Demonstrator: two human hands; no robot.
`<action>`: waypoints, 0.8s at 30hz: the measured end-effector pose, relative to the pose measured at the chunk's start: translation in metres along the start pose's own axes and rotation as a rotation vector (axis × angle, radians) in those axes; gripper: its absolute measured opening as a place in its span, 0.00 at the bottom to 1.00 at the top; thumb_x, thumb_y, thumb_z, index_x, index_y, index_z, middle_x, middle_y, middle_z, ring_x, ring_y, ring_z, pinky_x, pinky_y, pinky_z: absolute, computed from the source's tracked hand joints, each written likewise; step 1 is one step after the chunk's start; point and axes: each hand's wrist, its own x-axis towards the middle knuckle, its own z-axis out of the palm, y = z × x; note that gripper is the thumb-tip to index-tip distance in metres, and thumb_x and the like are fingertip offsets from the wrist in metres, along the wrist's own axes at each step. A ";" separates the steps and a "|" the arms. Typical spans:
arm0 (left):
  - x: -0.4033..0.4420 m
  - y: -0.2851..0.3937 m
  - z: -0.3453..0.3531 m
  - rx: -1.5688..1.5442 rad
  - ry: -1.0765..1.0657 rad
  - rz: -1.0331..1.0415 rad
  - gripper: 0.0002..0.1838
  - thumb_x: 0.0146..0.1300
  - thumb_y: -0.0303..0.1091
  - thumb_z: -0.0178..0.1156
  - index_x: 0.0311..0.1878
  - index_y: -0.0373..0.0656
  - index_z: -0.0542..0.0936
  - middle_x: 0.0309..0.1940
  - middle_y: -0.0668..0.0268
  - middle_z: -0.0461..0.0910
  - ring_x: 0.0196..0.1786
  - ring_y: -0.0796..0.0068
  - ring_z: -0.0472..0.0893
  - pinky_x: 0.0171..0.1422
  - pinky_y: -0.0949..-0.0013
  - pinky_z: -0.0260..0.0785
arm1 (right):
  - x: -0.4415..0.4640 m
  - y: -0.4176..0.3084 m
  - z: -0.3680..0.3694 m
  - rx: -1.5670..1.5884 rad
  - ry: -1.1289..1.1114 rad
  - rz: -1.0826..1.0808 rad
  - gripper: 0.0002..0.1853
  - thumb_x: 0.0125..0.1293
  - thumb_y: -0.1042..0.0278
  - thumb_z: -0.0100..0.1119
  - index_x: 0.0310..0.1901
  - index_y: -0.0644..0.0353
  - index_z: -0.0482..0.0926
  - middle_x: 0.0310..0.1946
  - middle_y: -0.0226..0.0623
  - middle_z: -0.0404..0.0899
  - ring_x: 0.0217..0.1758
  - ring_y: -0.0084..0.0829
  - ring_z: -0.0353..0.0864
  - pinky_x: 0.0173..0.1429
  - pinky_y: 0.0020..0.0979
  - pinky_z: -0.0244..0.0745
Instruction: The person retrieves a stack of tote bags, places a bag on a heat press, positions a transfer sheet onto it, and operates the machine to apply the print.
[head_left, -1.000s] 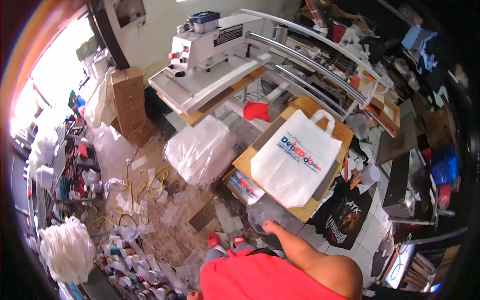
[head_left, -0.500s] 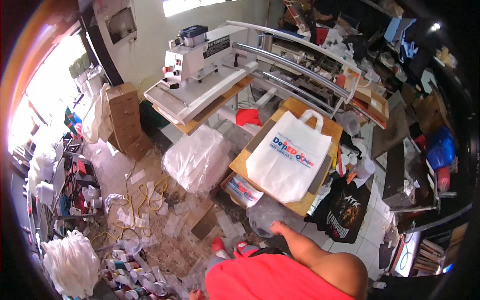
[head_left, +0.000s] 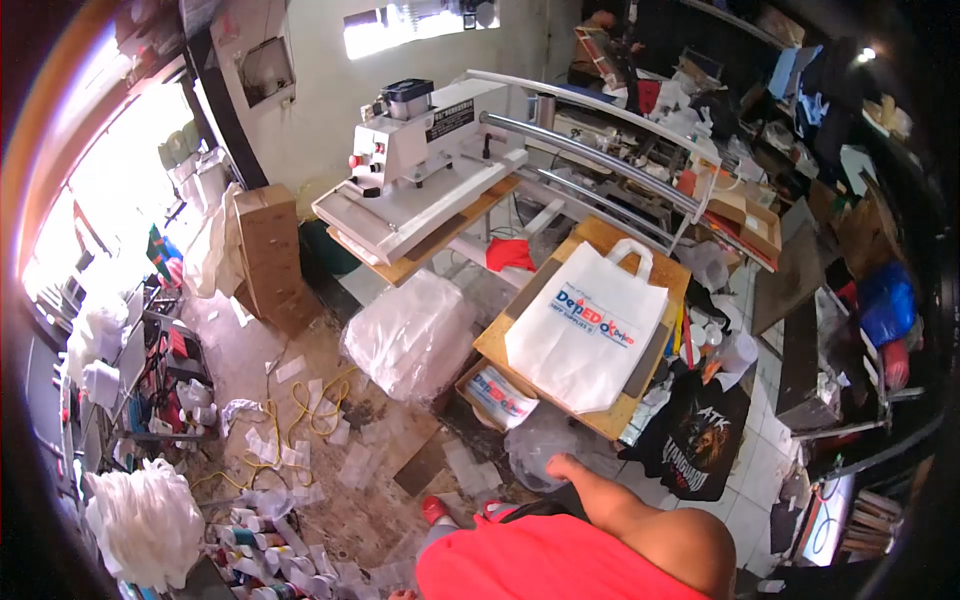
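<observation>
1. Printed white bag (head_left: 590, 325), right of centre in the frame: flat, face up on a wooden board (head_left: 491, 347), handle toward the top, lettering in full view.
2. Little changed there over the last second: same lie on the board, no visible shift. View tipped upward, with more wall at the top of the frame. Seemingly a pause in handling, judging by the bag out of either hand's grasp.
3. Right hand (head_left: 562, 467), lower centre, below the board: fingers apparently curled inward, close by crumpled clear plastic (head_left: 530, 450). Cannot tell whether touching the plastic or pinching anything.
4. Left hand (head_left: 402, 595), at the bottom edge: reduced to a sliver, more cut off than a second ago. Cannot tell whether spread or pressed together.
5. Left of and below the board: small carton (head_left: 468, 391), with similar printed material (head_left: 502, 398) inside.
6. Farther out: black shirt (head_left: 700, 435) at lower right, plastic-wrapped white bundle (head_left: 410, 335) near centre, red cloth (head_left: 510, 254) above.
7. Upper centre: press machine (head_left: 410, 205). Lower left: heaped white stack (head_left: 145, 520).
</observation>
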 end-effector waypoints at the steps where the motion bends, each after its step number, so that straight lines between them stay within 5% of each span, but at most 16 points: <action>1: 0.001 0.001 -0.001 0.001 0.000 0.005 0.24 0.61 0.50 0.60 0.52 0.42 0.80 0.39 0.55 0.85 0.38 0.61 0.85 0.40 0.59 0.77 | 0.001 -0.003 -0.003 0.092 -0.007 0.108 0.14 0.55 0.61 0.52 0.30 0.60 0.86 0.30 0.46 0.85 0.35 0.46 0.86 0.43 0.43 0.80; 9: 0.007 -0.003 -0.008 -0.013 -0.002 0.028 0.24 0.62 0.52 0.59 0.52 0.43 0.80 0.38 0.55 0.85 0.37 0.61 0.85 0.38 0.59 0.77 | -0.013 -0.018 -0.014 0.175 0.129 0.098 0.13 0.53 0.60 0.53 0.26 0.55 0.85 0.29 0.45 0.85 0.31 0.43 0.86 0.37 0.42 0.79; 12: 0.007 -0.004 -0.013 -0.017 -0.008 0.037 0.24 0.62 0.52 0.59 0.52 0.43 0.80 0.38 0.54 0.85 0.37 0.61 0.85 0.38 0.58 0.76 | 0.002 -0.012 -0.008 -0.221 -0.063 -0.037 0.13 0.53 0.62 0.52 0.29 0.57 0.86 0.30 0.46 0.85 0.31 0.42 0.86 0.37 0.42 0.78; 18: 0.009 -0.016 -0.014 -0.036 -0.021 0.050 0.25 0.63 0.54 0.58 0.52 0.44 0.80 0.37 0.54 0.85 0.36 0.61 0.85 0.37 0.58 0.76 | 0.008 -0.030 -0.018 -0.059 -0.139 0.140 0.11 0.52 0.64 0.54 0.28 0.58 0.84 0.26 0.43 0.84 0.27 0.40 0.84 0.33 0.41 0.78; 20: 0.009 -0.022 -0.020 -0.030 -0.032 0.057 0.25 0.63 0.54 0.58 0.52 0.44 0.80 0.37 0.54 0.85 0.35 0.60 0.85 0.36 0.58 0.76 | 0.008 -0.031 -0.025 -0.035 -0.020 -0.020 0.10 0.53 0.61 0.55 0.28 0.55 0.84 0.23 0.40 0.83 0.24 0.37 0.82 0.30 0.38 0.76; 24: 0.014 -0.022 -0.021 -0.027 -0.030 0.085 0.25 0.63 0.55 0.58 0.52 0.45 0.80 0.36 0.53 0.85 0.35 0.60 0.85 0.35 0.57 0.76 | 0.014 -0.042 -0.039 0.111 -0.002 0.105 0.13 0.55 0.55 0.56 0.29 0.53 0.84 0.21 0.36 0.82 0.21 0.34 0.80 0.28 0.37 0.75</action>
